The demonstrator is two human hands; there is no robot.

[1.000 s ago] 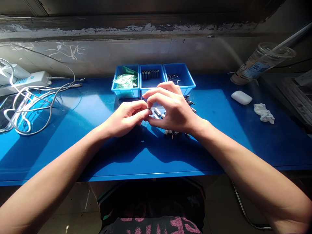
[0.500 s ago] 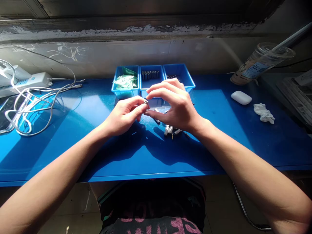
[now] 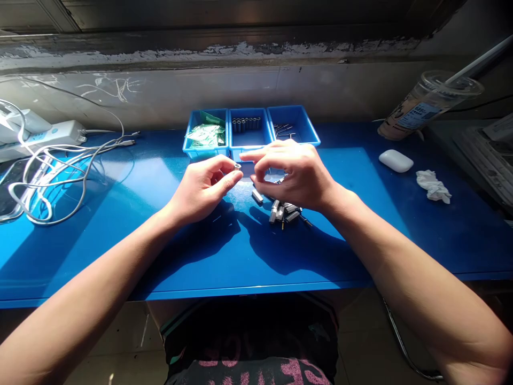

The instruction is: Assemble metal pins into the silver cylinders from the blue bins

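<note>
My left hand (image 3: 208, 184) is closed, pinching a small metal sleeve (image 3: 238, 166) between thumb and forefinger. Only its round, hollow end shows; the fingers cover the rest. Just to the right is my right hand (image 3: 290, 171), apart from the sleeve. Its forefinger points left, while the thumb and another finger curve toward each other, and I see nothing held between them. Below and partly behind this hand lies a loose pile of grey metal hex sleeves (image 3: 279, 212) with thin, pointed pieces among them. One hex sleeve (image 3: 257, 197) rests a little apart, on the left.
Three joined blue bins stand behind my hands: green-and-clear packets (image 3: 207, 132), upright metal sleeves (image 3: 245, 124), dark thin rods (image 3: 282, 129). White cables (image 3: 66, 160) and a power strip (image 3: 48, 133) lie left. A plastic cup (image 3: 430, 104), white case (image 3: 396, 160) and crumpled tissue (image 3: 433, 186) are right.
My right hand has drawn back to the right and slightly down from the sleeve, uncovering more of the pile and the right bin. My left hand has stayed nearly still, gripping the sleeve.
</note>
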